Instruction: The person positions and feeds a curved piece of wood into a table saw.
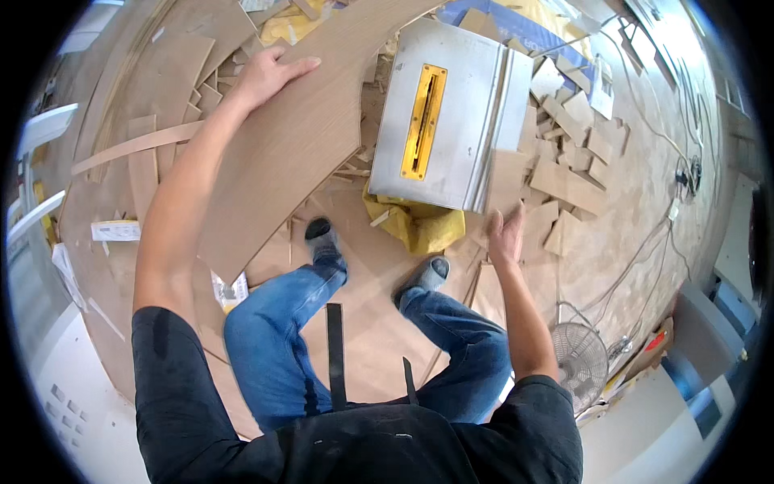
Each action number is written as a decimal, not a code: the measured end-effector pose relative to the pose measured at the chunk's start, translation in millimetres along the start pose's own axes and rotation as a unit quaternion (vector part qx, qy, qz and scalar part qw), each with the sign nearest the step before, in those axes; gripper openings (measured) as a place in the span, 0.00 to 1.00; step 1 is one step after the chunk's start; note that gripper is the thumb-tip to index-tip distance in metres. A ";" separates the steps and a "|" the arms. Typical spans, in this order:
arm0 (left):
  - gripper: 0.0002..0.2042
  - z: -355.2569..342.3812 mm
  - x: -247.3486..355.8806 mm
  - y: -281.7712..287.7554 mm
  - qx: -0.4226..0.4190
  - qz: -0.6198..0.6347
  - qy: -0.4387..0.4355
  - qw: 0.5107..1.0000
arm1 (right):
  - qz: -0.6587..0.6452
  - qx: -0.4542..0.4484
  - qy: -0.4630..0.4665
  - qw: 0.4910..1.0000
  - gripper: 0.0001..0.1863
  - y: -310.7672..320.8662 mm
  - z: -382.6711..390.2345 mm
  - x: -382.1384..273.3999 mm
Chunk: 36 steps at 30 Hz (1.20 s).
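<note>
A table saw (468, 89) with a grey metal top stands before me, a yellow insert (423, 121) set around its blade slot. To its left, a large brown wooden board (282, 153) slants across the floor area. My left hand (272, 77) is over the board's far part, fingers stretched out and not wrapped around it. At the saw's near right corner, a small rectangular wood piece (507, 179) overlaps the top's edge. My right hand (506, 235) is at the near edge of that piece, thumb and fingers apart; whether they touch it is hard to tell.
Wood offcuts (568, 177) lie heaped right of the saw. A yellow bag (419, 226) bulges below its near edge. A round fan (579, 359) stands by my right elbow. Cables (645, 266) run along the right. A curved wooden strip (137, 148) lies left.
</note>
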<state>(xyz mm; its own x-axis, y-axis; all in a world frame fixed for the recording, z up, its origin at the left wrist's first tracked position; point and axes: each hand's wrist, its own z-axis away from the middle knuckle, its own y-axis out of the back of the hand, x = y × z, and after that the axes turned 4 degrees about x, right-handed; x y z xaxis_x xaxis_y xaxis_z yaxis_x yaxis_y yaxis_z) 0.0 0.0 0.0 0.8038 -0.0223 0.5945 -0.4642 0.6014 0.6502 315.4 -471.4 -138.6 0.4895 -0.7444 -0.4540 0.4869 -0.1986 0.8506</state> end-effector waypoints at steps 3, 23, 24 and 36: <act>0.40 -56.3 -5.1 -32.5 0.014 0.048 -0.060 0.997 | 0.022 -0.076 -0.090 0.993 0.40 32.7 -48.2 29.0; 0.59 -178.7 41.4 -96.3 0.136 -0.173 -0.165 0.961 | 0.106 -0.303 -0.024 0.947 0.20 8.2 -405.7 -252.3; 0.60 -177.8 49.2 -101.6 0.120 -0.167 -0.160 0.966 | 0.108 -0.277 -0.007 0.955 0.20 6.0 -404.5 -243.4; 0.53 -208.7 71.5 -127.9 0.139 -0.200 -0.240 0.940 | -0.069 0.247 0.380 0.889 0.38 -46.8 -390.6 -229.4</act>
<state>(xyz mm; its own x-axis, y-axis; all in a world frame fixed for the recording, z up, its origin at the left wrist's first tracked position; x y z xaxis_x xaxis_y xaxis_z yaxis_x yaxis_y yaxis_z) 194.5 88.2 -139.3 0.7048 -0.6000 0.3784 -0.2938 0.2386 0.9256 462.9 -42.3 -177.9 0.8880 -0.0837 -0.4522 0.2955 -0.6496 0.7005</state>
